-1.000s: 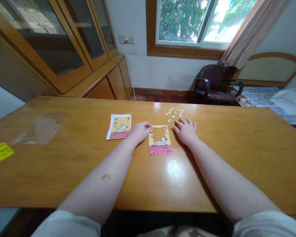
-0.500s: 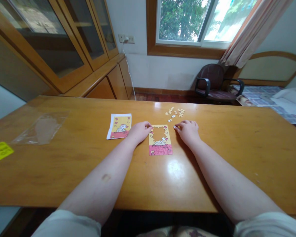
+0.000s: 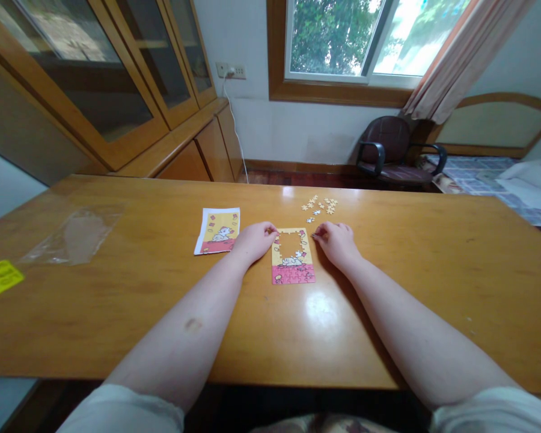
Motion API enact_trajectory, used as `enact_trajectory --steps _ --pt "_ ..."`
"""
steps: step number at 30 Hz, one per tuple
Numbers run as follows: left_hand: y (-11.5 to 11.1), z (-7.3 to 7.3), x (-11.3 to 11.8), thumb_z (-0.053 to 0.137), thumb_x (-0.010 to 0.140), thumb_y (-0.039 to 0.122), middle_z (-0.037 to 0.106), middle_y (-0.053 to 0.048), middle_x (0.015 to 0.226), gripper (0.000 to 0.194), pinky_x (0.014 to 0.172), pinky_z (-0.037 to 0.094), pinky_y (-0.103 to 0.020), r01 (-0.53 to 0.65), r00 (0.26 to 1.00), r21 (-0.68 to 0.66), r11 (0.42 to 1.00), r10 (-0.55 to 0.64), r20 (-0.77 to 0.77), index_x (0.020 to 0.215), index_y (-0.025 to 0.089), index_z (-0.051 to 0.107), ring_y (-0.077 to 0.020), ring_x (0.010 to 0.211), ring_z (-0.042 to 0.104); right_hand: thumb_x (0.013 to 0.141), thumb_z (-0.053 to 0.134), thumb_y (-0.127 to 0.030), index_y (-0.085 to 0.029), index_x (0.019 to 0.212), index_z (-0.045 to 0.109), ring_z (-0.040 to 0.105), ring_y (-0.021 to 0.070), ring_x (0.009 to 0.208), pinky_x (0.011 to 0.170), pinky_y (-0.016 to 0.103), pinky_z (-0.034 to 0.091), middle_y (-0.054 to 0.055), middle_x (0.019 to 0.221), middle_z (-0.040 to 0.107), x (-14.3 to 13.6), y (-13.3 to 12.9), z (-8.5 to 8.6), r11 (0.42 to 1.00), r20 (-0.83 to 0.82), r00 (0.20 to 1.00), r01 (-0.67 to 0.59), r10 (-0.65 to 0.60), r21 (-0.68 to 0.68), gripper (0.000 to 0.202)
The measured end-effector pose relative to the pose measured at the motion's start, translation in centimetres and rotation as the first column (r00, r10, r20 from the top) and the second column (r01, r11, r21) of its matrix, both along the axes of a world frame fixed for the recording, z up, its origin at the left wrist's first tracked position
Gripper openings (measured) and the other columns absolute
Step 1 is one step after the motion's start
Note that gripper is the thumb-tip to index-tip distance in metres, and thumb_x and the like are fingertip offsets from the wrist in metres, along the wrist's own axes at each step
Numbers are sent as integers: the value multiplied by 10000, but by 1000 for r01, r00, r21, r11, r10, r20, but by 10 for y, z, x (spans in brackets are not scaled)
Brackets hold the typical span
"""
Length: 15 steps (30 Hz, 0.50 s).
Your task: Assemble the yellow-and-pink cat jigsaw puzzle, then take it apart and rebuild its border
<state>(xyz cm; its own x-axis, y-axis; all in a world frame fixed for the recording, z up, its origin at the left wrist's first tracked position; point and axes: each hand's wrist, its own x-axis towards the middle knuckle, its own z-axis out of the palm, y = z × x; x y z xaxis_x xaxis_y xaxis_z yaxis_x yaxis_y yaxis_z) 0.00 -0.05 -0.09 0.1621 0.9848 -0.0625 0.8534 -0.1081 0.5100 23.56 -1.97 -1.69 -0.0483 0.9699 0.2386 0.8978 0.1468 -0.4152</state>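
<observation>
A partly assembled jigsaw puzzle (image 3: pixel 293 275) lies flat on the table, with a pink lower part, a yellow border, a white cat and an open gap in its upper middle. My left hand (image 3: pixel 255 240) is closed, thumb and fingers pinching the puzzle's upper left edge. Just off the upper right edge, my right hand (image 3: pixel 336 242) pinches a small puzzle piece (image 3: pixel 314 236), mostly covered by the fingertips. Several loose pieces (image 3: pixel 330 207) are scattered beyond the puzzle, most of them plain tan and a couple showing white and blue.
Left of the puzzle lies a reference picture sheet (image 3: pixel 220 231), partly behind my left hand. A clear plastic bag (image 3: pixel 79 236) and a yellow label (image 3: pixel 0 279) are at the table's left. Past the wooden table (image 3: pixel 162 325) stand a cabinet (image 3: pixel 180 150) and an office chair (image 3: pixel 388 147).
My right hand has moved a little left, bringing the pinched piece closer to the puzzle's right edge. My left hand stays in place.
</observation>
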Motion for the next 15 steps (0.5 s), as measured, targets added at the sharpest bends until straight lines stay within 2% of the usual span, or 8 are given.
enact_trajectory --steps 5,8,11,15 --pt "0 0 1 517 820 396 707 -18 882 247 656 405 -279 4 1000 8 1000 -4 -7 940 273 695 -197 786 612 809 641 -233 -245 864 690 580 190 831 825 350 408 15 855 707 -11 -8 5 982 -234 954 -189 189 22 75" --pt "0 1 1 519 821 406 709 -18 889 251 656 410 -279 -2 1000 6 1000 2 -14 937 270 695 -197 789 617 795 674 -242 -242 861 712 591 170 794 778 309 426 14 843 715 -26 -11 5 977 -318 929 -210 192 -24 76" --pt "0 1 1 520 822 421 711 -27 906 271 664 418 -278 -3 1000 3 1000 3 -12 952 261 696 -199 803 621 780 705 -267 -250 846 727 589 169 781 768 298 419 11 815 717 -40 -13 5 973 -288 938 -220 193 -67 71" --pt "-1 2 2 517 828 421 715 -24 922 268 683 431 -285 -1 1000 2 1000 1 -16 960 270 695 -207 816 625 813 683 -299 -280 869 730 557 189 823 802 323 376 2 823 725 -46 -16 5 965 -118 962 -254 246 -65 75"
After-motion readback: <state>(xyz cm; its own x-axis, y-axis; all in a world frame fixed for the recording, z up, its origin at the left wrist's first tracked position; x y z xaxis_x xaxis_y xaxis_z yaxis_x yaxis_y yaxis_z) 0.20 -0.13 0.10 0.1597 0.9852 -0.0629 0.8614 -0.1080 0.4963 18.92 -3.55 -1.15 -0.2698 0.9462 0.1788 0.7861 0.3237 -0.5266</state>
